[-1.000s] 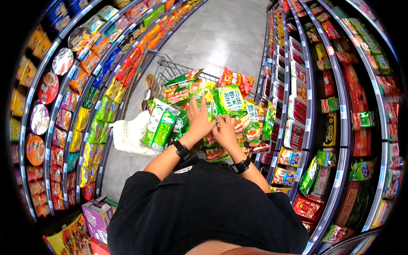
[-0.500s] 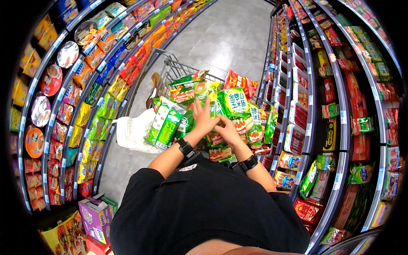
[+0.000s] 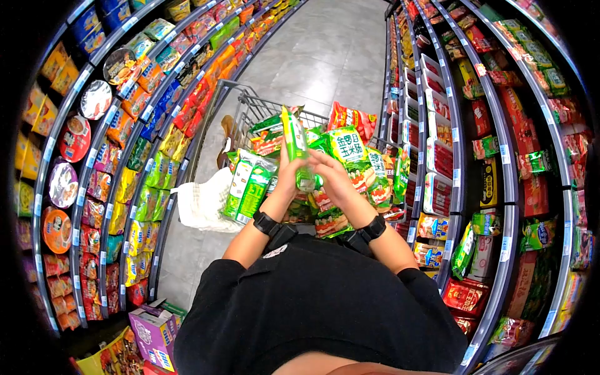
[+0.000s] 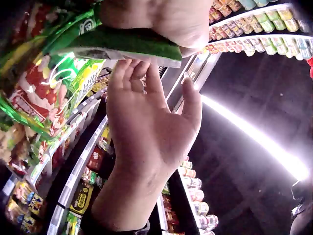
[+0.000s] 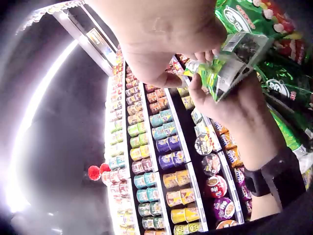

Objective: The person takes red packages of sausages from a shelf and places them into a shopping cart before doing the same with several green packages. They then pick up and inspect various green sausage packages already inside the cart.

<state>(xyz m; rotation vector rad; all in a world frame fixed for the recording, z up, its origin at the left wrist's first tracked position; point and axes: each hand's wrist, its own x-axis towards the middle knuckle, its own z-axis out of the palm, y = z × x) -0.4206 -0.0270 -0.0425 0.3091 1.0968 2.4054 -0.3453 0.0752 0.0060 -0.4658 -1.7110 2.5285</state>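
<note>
Over the loaded shopping cart, my left hand (image 3: 289,175) grips a green-and-yellow food packet (image 3: 294,134), turned edge-on to the head camera. The right wrist view shows the left thumb against the packet's barcoded, partly clear end (image 5: 230,73). My right hand (image 3: 334,178) is at the packet's right side. Its fingers (image 4: 154,81) reach the packet's lower edge in the left wrist view, fairly straight, with the thumb held apart. Beneath both hands lie green sausage bags (image 3: 345,147). Another green-and-white packet (image 3: 247,187) leans at the pile's left.
The wire cart (image 3: 250,109) stands in a grey-floored aisle (image 3: 325,69). A white cloth bag (image 3: 203,200) hangs at its left, and a red bag (image 3: 351,119) lies at its far end. Packed shelves (image 3: 437,144) run close along both sides. A purple box (image 3: 153,334) sits behind, lower left.
The packet has come up from the pile and now stands edge-on in my left hand. My right hand has moved from the pile to the packet's side. The view has shifted slightly.
</note>
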